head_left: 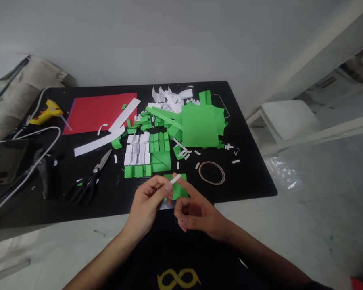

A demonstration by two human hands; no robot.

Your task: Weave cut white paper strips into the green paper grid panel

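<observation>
My left hand point(151, 199) pinches a small white strip point(176, 179) between thumb and fingers. My right hand point(196, 211) has its index finger stretched out to the strip's far end, while the other fingers curl loosely with nothing visible in them. Under and behind the strip lies a green paper square point(180, 191) at the table's front edge, partly covered by my hands. Just beyond sit folded white paper pieces point(137, 149) in rows, beside folded green paper pieces point(159, 141). Short white strips point(197, 165) are scattered to the right, near a roll of tape point(211, 173).
Black scissors point(92, 177) lie left on the black table point(248, 169). A yellow glue gun point(47, 112) with a white cable rests by a red sheet point(99, 112). Green sheets point(199, 125) and white paper scraps point(169, 98) are piled behind. A white stool point(290, 119) stands right.
</observation>
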